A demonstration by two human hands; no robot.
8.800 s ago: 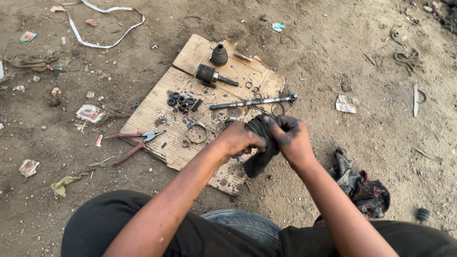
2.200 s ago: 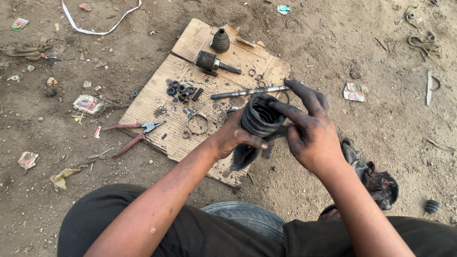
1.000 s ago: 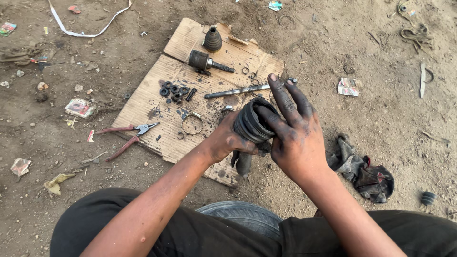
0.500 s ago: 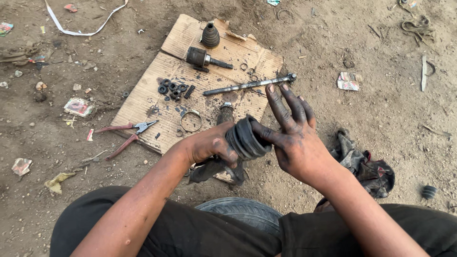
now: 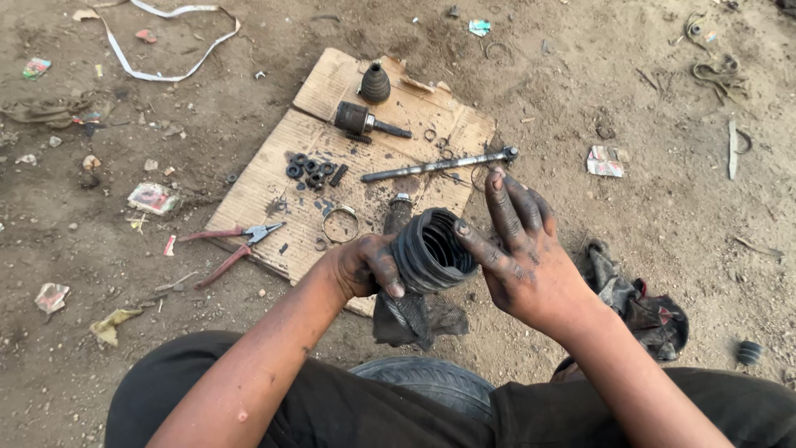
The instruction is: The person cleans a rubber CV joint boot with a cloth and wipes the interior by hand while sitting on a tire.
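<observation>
The left hand (image 5: 365, 264) grips a black ribbed rubber boot (image 5: 433, 250) from the side, its fingers curled around the boot's outer wall, just over the near edge of the cardboard sheet (image 5: 274, 178). The boot's wide mouth opens toward the right hand (image 5: 522, 257), whose greasy fingers are spread, the thumb touching the rim. A dark rag (image 5: 410, 315) hangs below the boot, perhaps pinched under the left palm. On the cardboard lie a steel shaft (image 5: 439, 164) near its right edge, a metal clamp ring (image 5: 341, 224), small black washers (image 5: 311, 168) and a joint housing (image 5: 358, 120). Red-handled pliers (image 5: 228, 247) straddle its left edge.
</observation>
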